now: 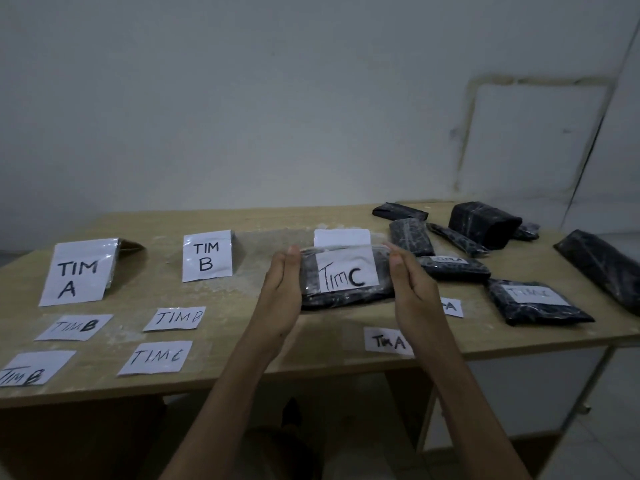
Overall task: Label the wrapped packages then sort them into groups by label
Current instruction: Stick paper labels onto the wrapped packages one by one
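Note:
A black wrapped package (343, 296) with a white label (347, 274) reading "TIM C" sits just in front of a standing white sign (341, 237) on the wooden table (311, 355). My left hand (281, 287) presses its left end and my right hand (412, 284) its right end, both with straight fingers. Standing signs "TIM A" (78, 271) and "TIM B" (207, 256) are to the left. To the right lie a package labelled "TIM A" (453, 268) and one labelled "TIM C" (536, 303).
Loose paper labels lie near the front edge: "TIM B" (74, 327), "TIM B" (175, 318), "TIM C" (156, 357), "TIM B" (33, 370), "TIM A" (388, 341). Several unlabelled black packages (485, 223) are heaped at the back right, and a long one (599, 261) lies at the right edge.

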